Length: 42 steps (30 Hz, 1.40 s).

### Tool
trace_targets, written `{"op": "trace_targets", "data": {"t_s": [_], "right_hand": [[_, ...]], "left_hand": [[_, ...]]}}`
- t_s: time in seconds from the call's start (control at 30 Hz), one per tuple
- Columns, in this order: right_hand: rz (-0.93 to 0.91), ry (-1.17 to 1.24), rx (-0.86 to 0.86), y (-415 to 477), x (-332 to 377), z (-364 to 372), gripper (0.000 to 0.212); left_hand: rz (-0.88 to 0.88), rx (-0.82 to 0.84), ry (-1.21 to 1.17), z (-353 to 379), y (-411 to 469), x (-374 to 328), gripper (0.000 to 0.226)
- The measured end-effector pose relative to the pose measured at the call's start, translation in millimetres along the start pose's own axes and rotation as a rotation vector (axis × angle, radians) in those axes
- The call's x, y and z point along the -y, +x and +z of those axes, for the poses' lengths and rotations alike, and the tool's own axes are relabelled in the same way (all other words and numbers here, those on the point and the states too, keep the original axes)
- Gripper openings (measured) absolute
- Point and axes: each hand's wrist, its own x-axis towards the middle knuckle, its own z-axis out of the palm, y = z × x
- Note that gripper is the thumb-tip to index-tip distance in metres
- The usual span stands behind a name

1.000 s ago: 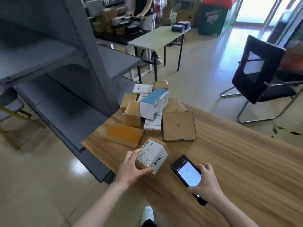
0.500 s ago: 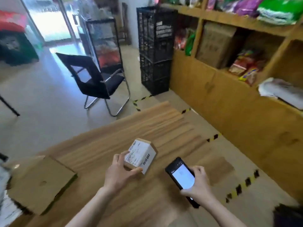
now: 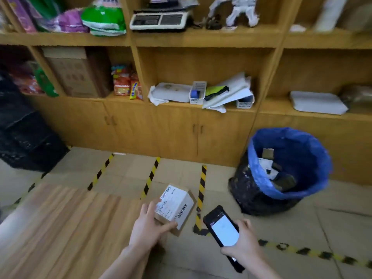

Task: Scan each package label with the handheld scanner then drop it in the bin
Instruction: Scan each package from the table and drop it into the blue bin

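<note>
Left of the bin [image 3: 314, 162], I see the left hand [image 3: 148, 228] curled around a small cardboard package [image 3: 177, 206], white label facing up. Between that package and the bin, the right hand [image 3: 244, 244] grips the handheld scanner [image 3: 223, 230], its lit screen upward. Other parcels lie inside the bin.

Indoor light is recorded as soft, even and moderate; no lamp is seen in frame. Motion blur is noted throughout, heaviest over the black crates [image 3: 26, 137] at the left edge and the bags [image 3: 102, 19] on top. The scanner [image 3: 225, 232] screen is blown out to plain white. On the package [image 3: 174, 205] label the barcodes are resolved; the print is smeared. A faint shadow is cast below the left hand [image 3: 149, 226]. The wooden shelving [image 3: 201, 40] lines are bowed toward the edges.
</note>
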Motion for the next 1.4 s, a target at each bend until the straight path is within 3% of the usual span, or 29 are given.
{"op": "trace_targets", "data": {"t_s": [0.23,0.5,0.77,0.93,1.1,1.4], "right_hand": [[0.105,0.126,-0.205,39,-73,-100,0.074],[0.253,0.31,-0.314,64,-155,-166,0.071],[0.377,0.392,-0.347,119,-230,-216,0.063],[0.462,0.385,-0.43,185,-254,-261,0.06],[0.522,0.365,-0.404,259,-281,-319,0.064],[0.623,0.438,-0.403,395,-326,-362,0.066]], "left_hand": [[0.152,0.12,0.058,81,77,-117,0.09],[0.33,0.28,0.134,158,145,-225,0.087],[0.395,0.383,0.114,254,227,-325,0.087],[0.398,0.421,0.121,314,295,-376,0.088],[0.331,0.454,0.074,381,349,-418,0.089],[0.164,0.457,0.142,483,393,-456,0.086]]}}
